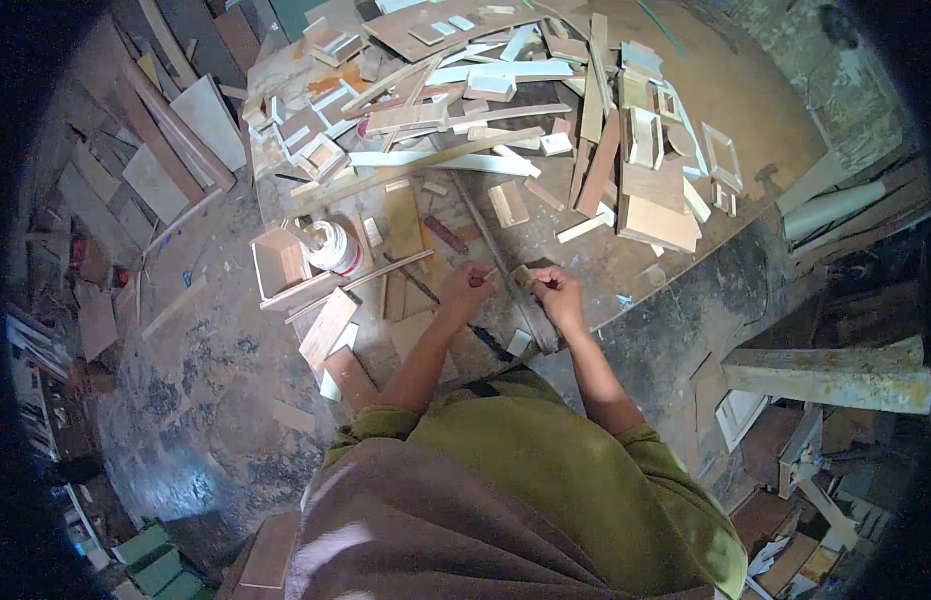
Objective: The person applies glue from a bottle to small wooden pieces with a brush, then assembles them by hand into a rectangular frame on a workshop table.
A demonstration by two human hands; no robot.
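Over the near part of the worktable, my left hand (467, 290) pinches a small light piece (493, 273) between thumb and fingers. Just to its right, my right hand (559, 296) is closed on a small brown wood piece (523, 274). A long dark strip (482, 222) runs along the table and passes between the two hands. Left of them lie a dark thin stick (416, 281) and a reddish-brown block (446, 235). A small white piece (520, 343) and a dark tool-like item (492, 343) rest nearer my body.
Wood offcuts and small frames are heaped across the table's far side (486, 90). An open wooden box (286, 268) and a white tub (334, 248) stand at left. A thick beam (831, 378) juts in at right. Scrap boards (171, 185) lean at far left.
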